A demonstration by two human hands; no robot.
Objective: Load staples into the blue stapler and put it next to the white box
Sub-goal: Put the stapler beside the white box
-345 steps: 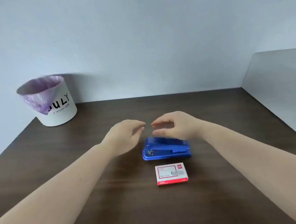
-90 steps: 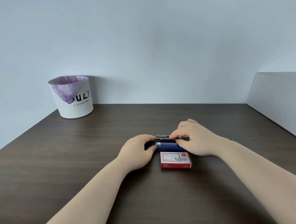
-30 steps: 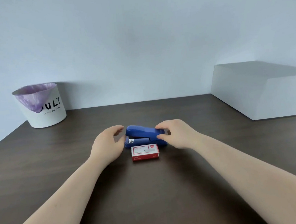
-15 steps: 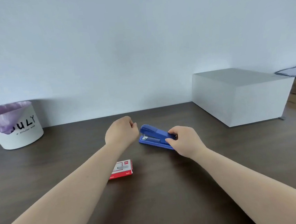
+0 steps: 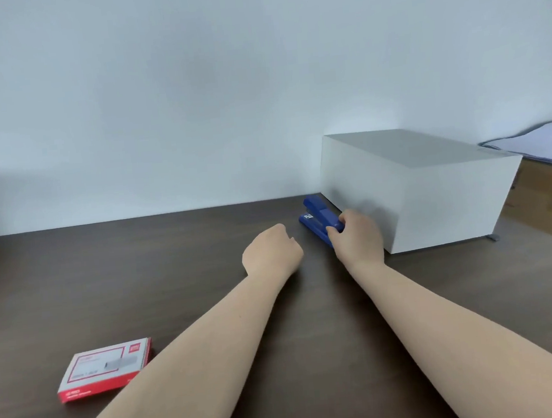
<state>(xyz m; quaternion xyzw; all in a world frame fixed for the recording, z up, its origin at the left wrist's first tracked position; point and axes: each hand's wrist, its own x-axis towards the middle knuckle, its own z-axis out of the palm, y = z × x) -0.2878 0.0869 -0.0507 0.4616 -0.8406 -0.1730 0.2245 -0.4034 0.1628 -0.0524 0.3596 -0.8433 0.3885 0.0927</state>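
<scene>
Head view: right hand [image 5: 356, 238] closes its fingers [image 5: 332, 230] around the near end of the blue stapler [image 5: 319, 218], thumb on the left side, the other fingertips hidden behind the body. Stapler lies shut on the dark desk [image 5: 139, 272], just beside the left face of the white box [image 5: 435, 193], its far end pointing away toward the wall; whether it touches the box cannot be told. Left hand [image 5: 272, 254] hovers close to the left of the right hand, fingers curled loosely into the palm and holding nothing, apart from the stapler. Both bare forearms reach in from the lower edge of the frame. Red-and-white staple box [image 5: 106, 368] lies flat on the desk well apart from the stapler, at the near left, beside the left forearm. Pale cloth or paper [image 5: 544, 142] shows beyond the white box at the right edge.
</scene>
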